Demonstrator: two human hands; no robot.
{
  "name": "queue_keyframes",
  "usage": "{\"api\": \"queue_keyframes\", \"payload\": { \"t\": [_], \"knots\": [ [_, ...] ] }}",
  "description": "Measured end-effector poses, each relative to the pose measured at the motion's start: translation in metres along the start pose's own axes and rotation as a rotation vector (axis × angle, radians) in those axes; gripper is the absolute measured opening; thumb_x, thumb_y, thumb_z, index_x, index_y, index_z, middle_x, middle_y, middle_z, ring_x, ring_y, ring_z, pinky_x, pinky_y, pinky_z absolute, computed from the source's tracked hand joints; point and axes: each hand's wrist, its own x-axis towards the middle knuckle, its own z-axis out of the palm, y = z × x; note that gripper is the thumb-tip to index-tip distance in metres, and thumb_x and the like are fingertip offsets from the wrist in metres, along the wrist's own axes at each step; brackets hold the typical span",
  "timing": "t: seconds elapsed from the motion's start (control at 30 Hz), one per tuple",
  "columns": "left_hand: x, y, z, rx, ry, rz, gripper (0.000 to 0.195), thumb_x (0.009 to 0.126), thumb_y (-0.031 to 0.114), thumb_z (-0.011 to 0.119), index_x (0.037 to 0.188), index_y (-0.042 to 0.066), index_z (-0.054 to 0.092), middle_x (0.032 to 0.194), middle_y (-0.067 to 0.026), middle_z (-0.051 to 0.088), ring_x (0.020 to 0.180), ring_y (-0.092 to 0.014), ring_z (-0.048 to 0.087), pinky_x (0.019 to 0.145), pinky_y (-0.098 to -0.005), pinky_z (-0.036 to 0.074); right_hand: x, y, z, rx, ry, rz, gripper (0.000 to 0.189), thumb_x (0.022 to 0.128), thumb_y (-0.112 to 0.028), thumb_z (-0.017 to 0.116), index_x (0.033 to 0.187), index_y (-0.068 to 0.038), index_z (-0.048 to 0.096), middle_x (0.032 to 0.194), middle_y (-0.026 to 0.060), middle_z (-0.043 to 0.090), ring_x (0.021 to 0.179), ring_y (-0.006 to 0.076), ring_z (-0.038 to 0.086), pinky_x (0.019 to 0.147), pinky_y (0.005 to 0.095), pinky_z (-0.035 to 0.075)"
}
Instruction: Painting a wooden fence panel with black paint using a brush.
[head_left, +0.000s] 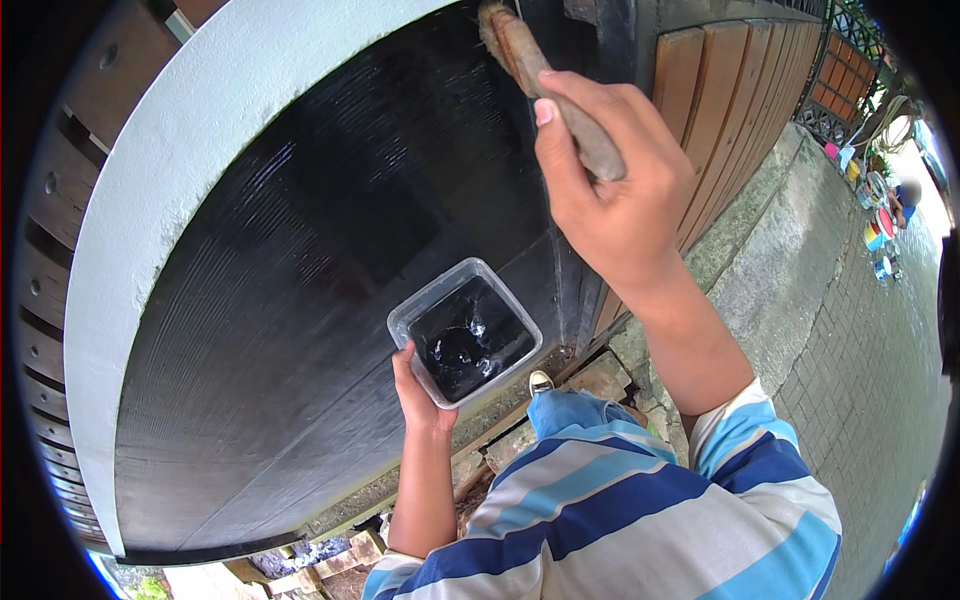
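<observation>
My right hand (622, 165) grips the wooden handle of a paintbrush (532, 56), raised toward the top of a black wall panel (315, 240). The brush's bristles point up at the panel's upper right edge; I cannot tell whether they touch it. Lower down, my left hand (420, 390) holds a clear plastic tub (399, 324) by its near left corner. Dark liquid (469, 337) with bright reflections lies in the tub. Wet-looking, glossy streaks show on the upper part of the panel, while its lower left looks duller.
A pale border (112, 225) curves around the panel. To the right stand brown wooden slats (720, 97) above a concrete ledge (757, 247). Broken slabs (600, 375) lie around my foot. Several paint cans (877, 232) and a crouching person (904, 210) are on the paved ground (847, 360).
</observation>
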Motion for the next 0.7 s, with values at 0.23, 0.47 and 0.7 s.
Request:
{"api": "queue_keyframes", "payload": {
  "t": [0.23,0.47,0.7],
  "knots": [
    [0.0,-0.002,0.005,0.01,-0.003,0.001,0.053,0.093,0.042,0.053,0.129,0.004,0.057,0.12,-0.0125,0.066,0.11,-0.029,0.065,0.096,-0.0434,0.053,-0.006,-0.008,0.0,-0.037,-0.018,0.048,0.021,0.085,-0.004,0.073,0.105,-0.002,0.072,0.084,0.0118,0.065,0.067,0.0242,0.065,0.06,0.0318,0.052],
    [0.002,-0.003,0.003,0.028,-0.023,0.0,0.053,0.089,0.044,0.058,0.128,0.008,0.058,0.119,-0.0094,0.067,0.109,-0.026,0.065,0.094,-0.0414,0.054,-0.025,-0.008,0.026,0.006,-0.018,0.03,0.025,0.084,-0.002,0.074,0.109,-0.001,0.071,0.088,0.0126,0.066,0.07,0.026,0.067,0.062,0.033,0.054],
    [-0.002,-0.002,0.004,0.032,0.001,0.026,0.053,0.091,0.044,0.056,0.129,0.007,0.057,0.119,-0.0097,0.067,0.107,-0.026,0.067,0.091,-0.0412,0.056,-0.04,-0.026,0.03,0.137,-0.069,0.028,0.029,0.085,-0.004,0.072,0.112,0.002,0.065,0.087,0.0138,0.06,0.074,0.0297,0.066,0.064,0.0363,0.055]
  ]
}}
